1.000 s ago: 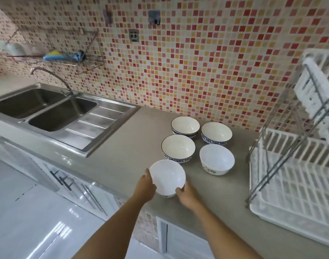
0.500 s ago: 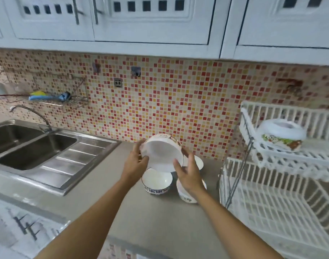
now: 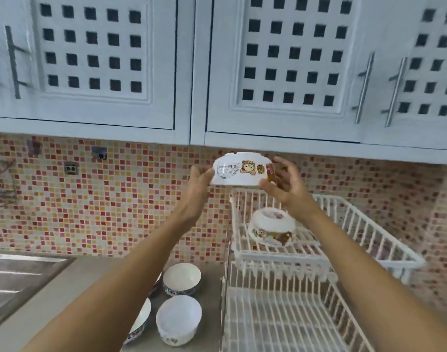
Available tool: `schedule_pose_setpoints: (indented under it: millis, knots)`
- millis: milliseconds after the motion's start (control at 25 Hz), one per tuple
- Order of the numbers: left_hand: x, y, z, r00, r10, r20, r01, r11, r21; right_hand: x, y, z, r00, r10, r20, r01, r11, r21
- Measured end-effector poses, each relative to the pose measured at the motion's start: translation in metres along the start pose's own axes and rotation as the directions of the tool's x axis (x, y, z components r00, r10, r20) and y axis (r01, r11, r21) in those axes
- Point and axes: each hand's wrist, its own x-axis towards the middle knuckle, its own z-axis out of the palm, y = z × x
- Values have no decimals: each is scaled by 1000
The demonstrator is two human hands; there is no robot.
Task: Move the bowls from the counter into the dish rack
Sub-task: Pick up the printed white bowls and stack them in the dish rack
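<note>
I hold a white bowl with cartoon pictures [image 3: 239,170] upside down in the air, above the left end of the white dish rack's upper shelf [image 3: 280,252]. My left hand [image 3: 198,180] grips its left side and my right hand [image 3: 284,184] its right side. Another decorated bowl [image 3: 272,227] lies upside down on that upper shelf. On the counter below, left of the rack, stand a white bowl [image 3: 178,318], a blue-patterned bowl [image 3: 182,278] behind it, and a third bowl [image 3: 142,318] partly hidden by my left forearm.
The rack's lower tier [image 3: 280,323] is a white grid at the bottom right. A steel sink drainboard [image 3: 19,278] lies at the left. White wall cupboards [image 3: 280,72] hang close above the held bowl. The mosaic tile wall [image 3: 103,199] runs behind.
Both hands lifted the bowl from the counter's front, turned it upside down and carried it up and right to above the rack's upper shelf. My view tilted upward.
</note>
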Motion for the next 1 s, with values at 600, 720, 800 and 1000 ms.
schedule_pose_setpoints:
  millis: [600, 720, 800, 1000]
  knots:
    - [90, -65, 144, 900, -437, -11, 431, 884, 181, 47, 129, -103, 950, 295, 100, -180, 783, -595]
    - [87, -71, 153, 862, -507, -5, 494, 836, 238, 52, 147, -102, 905, 400, 147, -192, 690, -698]
    - [88, -76, 157, 832, -555, 7, 532, 801, 274, 54, 153, -101, 887, 433, 160, -188, 655, -732]
    - [85, -79, 160, 804, -594, 29, 557, 768, 315, 50, 154, -97, 872, 463, 160, -184, 612, -770]
